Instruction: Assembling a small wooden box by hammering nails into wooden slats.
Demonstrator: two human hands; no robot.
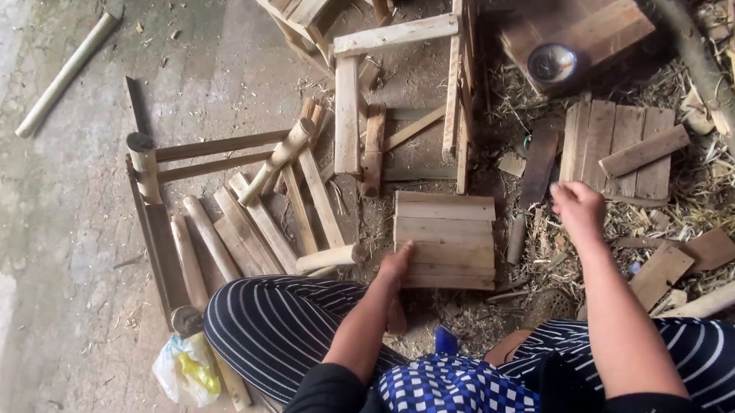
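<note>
So the slatted wooden panel (446, 240) is lying flat on the dirt floor right in front of the person's knees, and the left hand (396, 264) is sitting on its near-left corner, fingers curled over the edge, gripping it. The slats are running left-right, so the long axis is going across the view, with the stack of slats pointing away toward the half-built stool frame (400, 83). The right hand (578, 207) is hovering off to the panel's right, loosely closed, well apart from it, nearer a second slat panel (618, 149). I can't tell if it's holding anything.
</note>
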